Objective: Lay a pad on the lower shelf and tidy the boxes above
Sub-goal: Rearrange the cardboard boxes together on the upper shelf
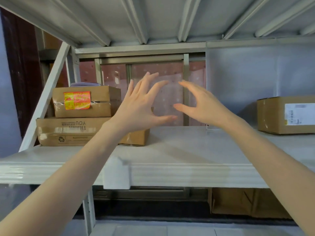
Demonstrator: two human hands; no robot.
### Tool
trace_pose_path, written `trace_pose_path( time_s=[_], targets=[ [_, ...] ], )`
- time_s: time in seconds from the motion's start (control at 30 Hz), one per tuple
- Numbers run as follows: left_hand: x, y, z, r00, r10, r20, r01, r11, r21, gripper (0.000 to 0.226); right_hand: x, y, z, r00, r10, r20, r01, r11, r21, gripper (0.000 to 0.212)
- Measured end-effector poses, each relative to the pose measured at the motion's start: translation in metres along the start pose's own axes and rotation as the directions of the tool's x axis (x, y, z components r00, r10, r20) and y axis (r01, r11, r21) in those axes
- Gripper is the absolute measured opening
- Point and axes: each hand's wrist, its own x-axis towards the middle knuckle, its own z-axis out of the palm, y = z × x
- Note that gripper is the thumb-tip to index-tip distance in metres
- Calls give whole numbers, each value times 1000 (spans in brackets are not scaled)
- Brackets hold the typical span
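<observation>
At the far left of the white shelf [179,147] two cardboard boxes sit stacked. The wide flat box [71,132] lies on the shelf with its print upside down, and the smaller box [83,102] rests on top of it, carrying a red and yellow sticker [77,100]. Something flat and pale purple [85,84] lies on the smaller box; I cannot tell what it is. My left hand [138,106] is raised just right of the stack, its grip spread wide, fingers straight, touching nothing. My right hand [202,104] is beside it, thumb and fingers apart and relaxed, holding nothing. Both hover above the shelf in front of a window [170,92]. Far right, a third box [286,114] with a white label stands on the shelf, well apart from the stack. Below the shelf, brown cardboard [247,203] shows at the right.
</observation>
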Motion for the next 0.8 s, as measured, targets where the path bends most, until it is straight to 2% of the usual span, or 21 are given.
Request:
trace_pose_path(
  time_s=[0.27,0.47,0.63,0.8],
  targets=[
    [71,129,61,996,83,35,-80,994,-77,91,-62,102,-106,996,92,-22,-94,979,-183,69],
    [120,216,115,997,60,57,-50,985,-162,90,-107,193,-174,988,156,-21,-156,954,-256,72],
    [155,264,151,992,38,119,-14,981,-196,93,-131,260,-214,972,234,-4,-226,934,-276,74],
    [183,285,179,982,2,188,33,983,-180,96,-137,312,-231,951,308,24,-288,910,-298,85]
  ],
)
